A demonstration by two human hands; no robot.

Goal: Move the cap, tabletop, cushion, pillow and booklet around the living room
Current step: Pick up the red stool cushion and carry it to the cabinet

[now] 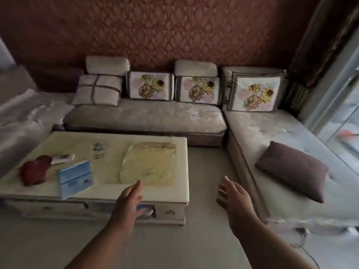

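A low coffee table with a pale tabletop (174, 171) stands before the sofa. On it lie a red cap (35, 169) at the left, a blue booklet (76, 178) propped near the front edge, and a yellow cushion (149, 166) lying flat. A plain brown pillow (291, 169) rests on the right sofa section. My left hand (130, 202) hovers over the table's front edge, fingers apart, holding nothing. My right hand (236, 197) is open in the gap between table and right sofa.
A corner sofa (145, 117) runs along the red wall with three flowered back cushions (150, 85) and a striped one (98, 90). A small card (62, 159) lies behind the cap. The window (342, 113) is at right. Bare floor (206, 171) separates table and sofa.
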